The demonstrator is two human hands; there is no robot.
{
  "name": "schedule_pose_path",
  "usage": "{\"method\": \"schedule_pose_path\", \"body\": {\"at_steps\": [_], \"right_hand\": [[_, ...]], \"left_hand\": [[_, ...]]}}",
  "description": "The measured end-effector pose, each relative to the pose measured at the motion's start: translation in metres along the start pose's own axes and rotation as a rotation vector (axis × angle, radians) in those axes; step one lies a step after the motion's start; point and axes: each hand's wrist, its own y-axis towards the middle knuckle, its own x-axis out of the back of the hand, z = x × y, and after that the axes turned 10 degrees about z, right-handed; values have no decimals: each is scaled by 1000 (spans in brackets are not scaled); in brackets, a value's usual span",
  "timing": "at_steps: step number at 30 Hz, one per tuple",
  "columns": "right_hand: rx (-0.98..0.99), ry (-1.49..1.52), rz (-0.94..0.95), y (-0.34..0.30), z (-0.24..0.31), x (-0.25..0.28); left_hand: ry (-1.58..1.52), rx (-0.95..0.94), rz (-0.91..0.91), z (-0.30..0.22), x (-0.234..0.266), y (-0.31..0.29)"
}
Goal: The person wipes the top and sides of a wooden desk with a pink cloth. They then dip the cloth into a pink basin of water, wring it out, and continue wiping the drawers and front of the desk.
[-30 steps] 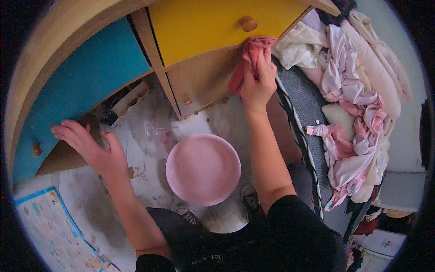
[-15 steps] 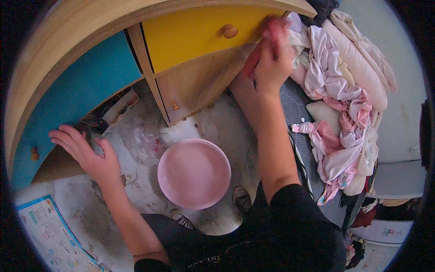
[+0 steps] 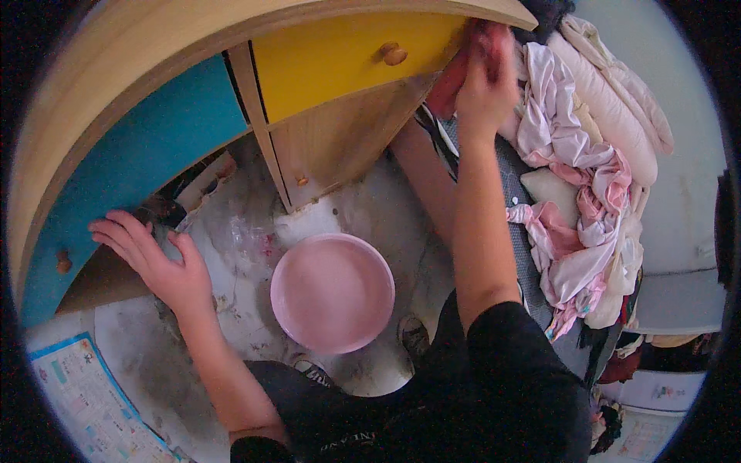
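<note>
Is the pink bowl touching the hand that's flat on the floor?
Apart. The head view shows a strip of bare marbled floor between the pink bowl and the left hand, which rests flat by the blue cabinet door.

The floor (image 3: 255, 231) lay open between the cabinet (image 3: 316, 147) and the pink basin (image 3: 333, 292), which filled its middle. The left hand (image 3: 158, 258) rested flat beside the blue door (image 3: 131, 154). A pile of clothes (image 3: 587, 177) crowded the right side, close against the right hand (image 3: 485, 85) pressing a pink cloth (image 3: 455, 73) to the cabinet edge.
</note>
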Motion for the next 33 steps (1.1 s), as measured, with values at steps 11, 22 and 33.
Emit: {"method": "schedule_pose_path", "body": {"at_steps": [11, 22, 33], "right_hand": [[-177, 75, -57, -94, -14, -48], [143, -6, 204, -167, 142, -121], [-195, 58, -114, -89, -18, -54]], "left_hand": [[-87, -41, -16, -5, -1, 5], [-4, -72, 3, -2, 5, 8], [-77, -34, 15, -12, 4, 8]]}}
